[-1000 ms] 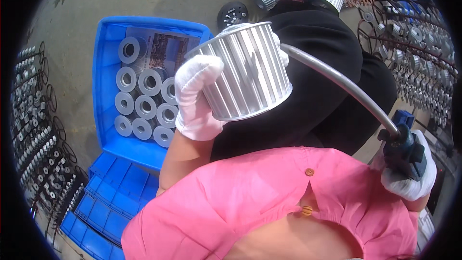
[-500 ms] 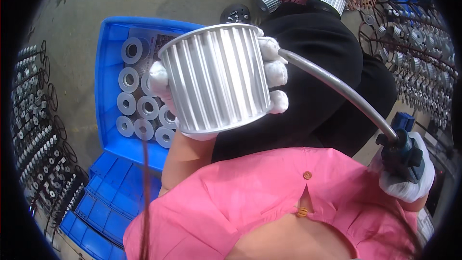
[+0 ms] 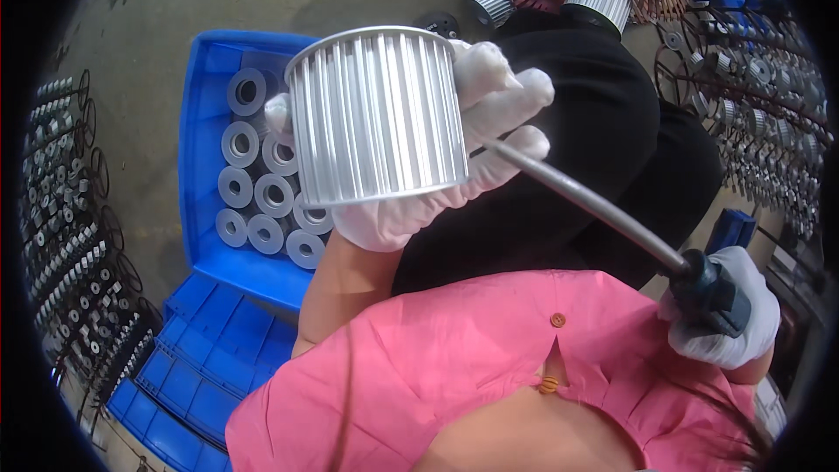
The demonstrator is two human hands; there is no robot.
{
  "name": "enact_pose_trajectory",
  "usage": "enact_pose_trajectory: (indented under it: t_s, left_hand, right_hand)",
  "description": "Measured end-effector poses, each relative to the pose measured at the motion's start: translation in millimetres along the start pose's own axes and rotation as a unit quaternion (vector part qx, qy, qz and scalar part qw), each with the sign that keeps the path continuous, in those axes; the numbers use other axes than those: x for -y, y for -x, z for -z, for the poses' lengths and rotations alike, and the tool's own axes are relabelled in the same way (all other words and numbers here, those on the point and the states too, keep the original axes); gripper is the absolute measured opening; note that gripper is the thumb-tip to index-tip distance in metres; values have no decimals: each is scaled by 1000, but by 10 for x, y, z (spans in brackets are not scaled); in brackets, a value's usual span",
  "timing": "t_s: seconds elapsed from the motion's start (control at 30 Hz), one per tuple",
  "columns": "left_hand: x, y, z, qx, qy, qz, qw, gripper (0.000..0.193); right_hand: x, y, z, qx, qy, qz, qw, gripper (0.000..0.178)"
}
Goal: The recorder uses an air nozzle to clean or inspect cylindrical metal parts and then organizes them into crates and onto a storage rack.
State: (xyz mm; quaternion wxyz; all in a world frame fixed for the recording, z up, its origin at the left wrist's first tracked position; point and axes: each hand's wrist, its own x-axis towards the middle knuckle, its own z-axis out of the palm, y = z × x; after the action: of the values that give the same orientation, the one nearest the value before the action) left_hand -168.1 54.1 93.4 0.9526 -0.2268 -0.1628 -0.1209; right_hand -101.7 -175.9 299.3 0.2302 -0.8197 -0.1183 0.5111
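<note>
My left hand [image 3: 502, 105], in a white glove, holds a large silver toothed pulley [image 3: 376, 118]. The palm is behind it, with the thumb at its left edge and the other fingers stretched out past its right side. In my gloved right hand [image 3: 738, 310] is a screwdriver-like tool [image 3: 599, 205] with a long grey metal shaft and a dark handle. Its far end points up and left, overlapping my left fingers close to the pulley's right side; I cannot tell whether it touches.
A blue crate [image 3: 199, 166] with several flanged metal rings [image 3: 273, 195] stands to the left, beside blue lidded boxes [image 3: 188, 358]. Racks of metal parts line the left [image 3: 74, 262] and right [image 3: 760, 114]. More pulleys [image 3: 599, 0] lie beyond my dark-clad legs [image 3: 577, 96].
The pulley has shifted slightly up and left and turned, and my left fingers have stretched farther out. The tool's tip has moved down and left, its handle slightly down and left.
</note>
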Motion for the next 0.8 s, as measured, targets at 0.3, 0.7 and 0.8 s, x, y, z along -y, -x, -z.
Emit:
enact_pose_trajectory:
  t_s: [0.3, 0.7, 0.8]
  left_hand:
    - [63, -61, -71, 102, -5, 28, 994, 57]
    - [125, -171, 188, 239, 52, 45, 969, 84]
    - [49, -158, 175, 237, 40, 37, 970, 92]
  right_hand:
    - [33, -17, 64, 89, 99, 3, 991, 24]
    - [88, -90, 61, 96, 114, -45, 988, 22]
    - [3, -39, 110, 107, 135, 5, 985, 25]
